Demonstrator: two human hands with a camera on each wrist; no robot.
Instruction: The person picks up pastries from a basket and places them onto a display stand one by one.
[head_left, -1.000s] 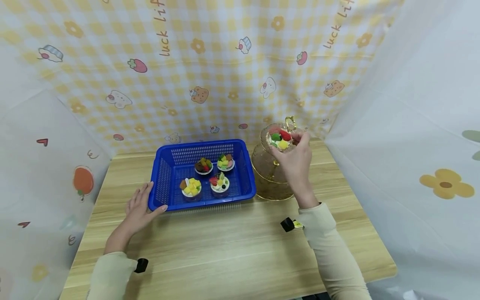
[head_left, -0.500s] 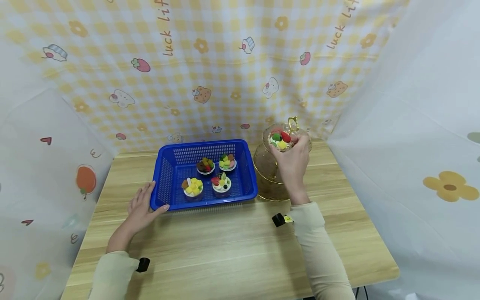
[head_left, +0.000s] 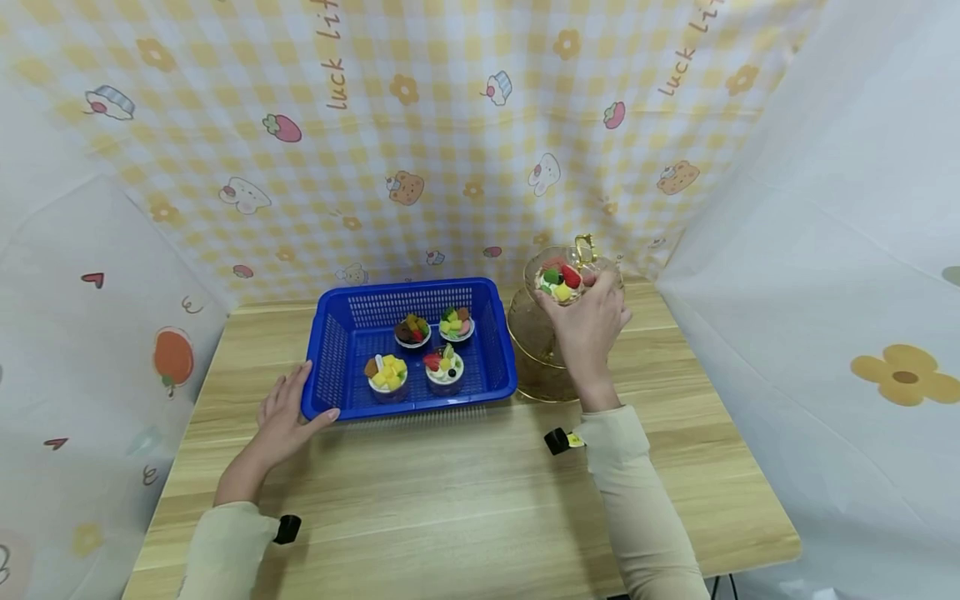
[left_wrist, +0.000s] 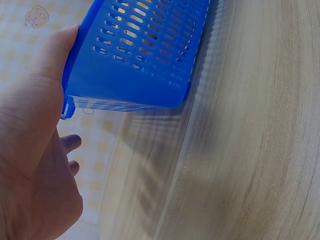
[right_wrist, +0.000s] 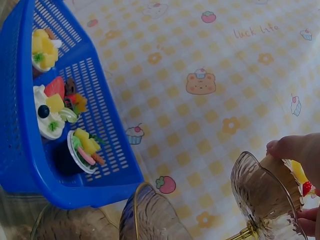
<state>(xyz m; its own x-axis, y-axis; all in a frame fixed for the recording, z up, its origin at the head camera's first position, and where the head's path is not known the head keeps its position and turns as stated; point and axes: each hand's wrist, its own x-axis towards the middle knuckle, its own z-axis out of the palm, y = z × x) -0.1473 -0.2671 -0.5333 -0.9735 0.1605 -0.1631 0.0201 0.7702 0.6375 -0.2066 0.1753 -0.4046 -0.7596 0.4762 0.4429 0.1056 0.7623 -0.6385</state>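
Observation:
My left hand (head_left: 283,421) rests on the front left corner of a blue plastic basket (head_left: 408,410), fingers extended and spread, thumb along the rim. In the left wrist view the thumb lies against the basket wall (left_wrist: 135,75). With the right hand (head_left: 588,325) I pinch a toy dessert cup (head_left: 558,285) topped with strawberry, green and yellow pieces. It is at the top tier of a tiered amber stand (head_left: 540,379); most of the cup's side is hidden. In the right wrist view the top tier (right_wrist: 265,190) partly hides the cup and fingers.
Several toy dessert cups sit in the basket, among them one with yellow cubes (head_left: 387,375) and one with cream and strawberry (head_left: 444,367). A gold handle (head_left: 584,248) tops the stand. The wooden table (head_left: 450,500) meets a checked cloth (head_left: 337,167) behind.
The right hand has lowered the dessert cup slightly towards the top tier, and its forearm has shifted left. My left hand stays at the basket corner.

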